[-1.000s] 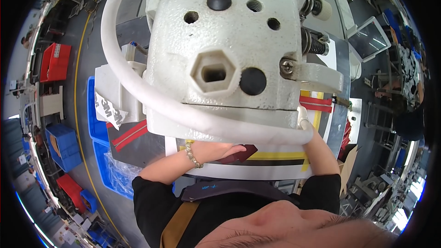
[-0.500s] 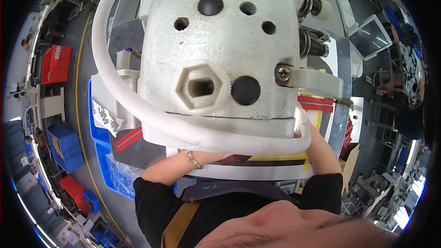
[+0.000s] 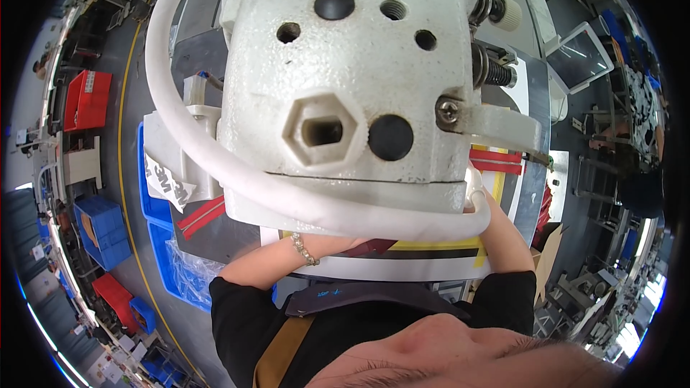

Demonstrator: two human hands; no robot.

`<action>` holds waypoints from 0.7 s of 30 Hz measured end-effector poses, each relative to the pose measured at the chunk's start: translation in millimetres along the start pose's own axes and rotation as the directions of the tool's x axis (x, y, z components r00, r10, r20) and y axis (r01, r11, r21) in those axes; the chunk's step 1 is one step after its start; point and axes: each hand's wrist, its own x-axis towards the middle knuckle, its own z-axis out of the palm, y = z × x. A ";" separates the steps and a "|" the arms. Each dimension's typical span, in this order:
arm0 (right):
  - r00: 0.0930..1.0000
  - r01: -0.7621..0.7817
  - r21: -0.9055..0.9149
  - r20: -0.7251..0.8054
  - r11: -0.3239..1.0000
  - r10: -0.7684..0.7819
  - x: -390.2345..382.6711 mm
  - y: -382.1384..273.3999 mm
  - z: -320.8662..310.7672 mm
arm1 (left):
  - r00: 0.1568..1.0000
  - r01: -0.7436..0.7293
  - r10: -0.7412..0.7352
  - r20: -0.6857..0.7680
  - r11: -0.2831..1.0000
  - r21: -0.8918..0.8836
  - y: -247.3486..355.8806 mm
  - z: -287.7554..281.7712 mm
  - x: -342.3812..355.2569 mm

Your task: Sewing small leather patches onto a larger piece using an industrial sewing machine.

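A large white sewing machine head (image 3: pixel 345 79) fills the middle of the view and hides most of both hands. My left hand (image 3: pixel 332 245) reaches in under its near edge, a beaded bracelet (image 3: pixel 303 250) on the wrist; the fingers are hidden. Beside that hand a dark red piece of material (image 3: pixel 371 247) shows on the work surface. My right hand (image 3: pixel 477 174) goes in at the machine's right side, mostly covered by the white hose (image 3: pixel 359 224), so its fingers cannot be made out. What either hand holds is out of sight.
Red strips lie left (image 3: pixel 201 217) and right (image 3: pixel 496 162) of the machine. Blue bins (image 3: pixel 159 255) with clear plastic stand at the table's left. A screen (image 3: pixel 579 57) is at the right, a cardboard box (image 3: pixel 548 255) at the near right.
The machine appears slightly farther right and lower in the picture, as if my head shifted a little. Both arms keep nearly the same place.
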 end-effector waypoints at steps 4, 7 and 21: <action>0.750 -0.576 0.792 0.412 0.204 0.517 -19.7 1.6 26.6 | 0.996 0.025 -0.052 -0.071 0.941 -0.338 1.1 3.8 2.8; 0.730 -0.591 0.791 0.442 0.157 0.521 -17.6 2.3 24.0 | 0.994 0.030 -0.069 -0.080 0.912 -0.409 0.6 7.1 1.7; 0.726 -0.587 0.787 0.409 0.189 0.552 -0.9 -8.3 -4.8 | 0.987 0.041 -0.083 -0.141 0.958 -0.283 0.2 4.6 3.8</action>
